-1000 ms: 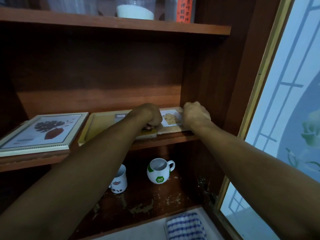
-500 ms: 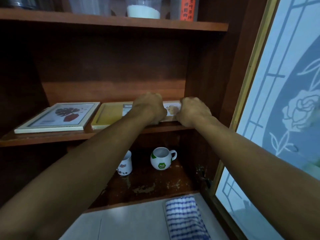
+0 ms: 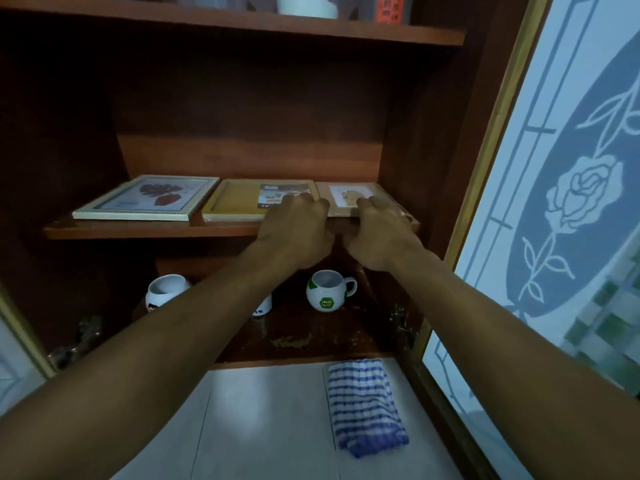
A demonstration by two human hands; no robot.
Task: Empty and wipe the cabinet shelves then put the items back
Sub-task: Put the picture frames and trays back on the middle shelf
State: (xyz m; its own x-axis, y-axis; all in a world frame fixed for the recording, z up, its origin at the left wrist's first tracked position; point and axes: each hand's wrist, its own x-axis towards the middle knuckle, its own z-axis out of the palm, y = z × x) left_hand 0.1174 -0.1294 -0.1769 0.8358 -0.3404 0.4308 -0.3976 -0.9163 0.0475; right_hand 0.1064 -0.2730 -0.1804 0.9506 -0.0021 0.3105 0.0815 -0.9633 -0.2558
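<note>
While arms reach forward, left hand (image 3: 298, 230) beside right hand (image 3: 380, 235), each grip closed on brown frame (image 3: 360, 189).

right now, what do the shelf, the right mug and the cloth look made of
Shelf: reddish wood or wood-look laminate, streaky grain, faint sheen.
Right mug: probably glazed ceramic, glossy white, thick rim.
Cloth: soft woven fabric, maybe cotton, blue-white stripes, rumpled edges.

left hand (image 3: 298, 233) and right hand (image 3: 381, 233) rest bent fingers (image 3: 372, 202) on the brown frame (image 3: 346, 194) lying on the middle shelf (image 3: 138, 229).
</note>
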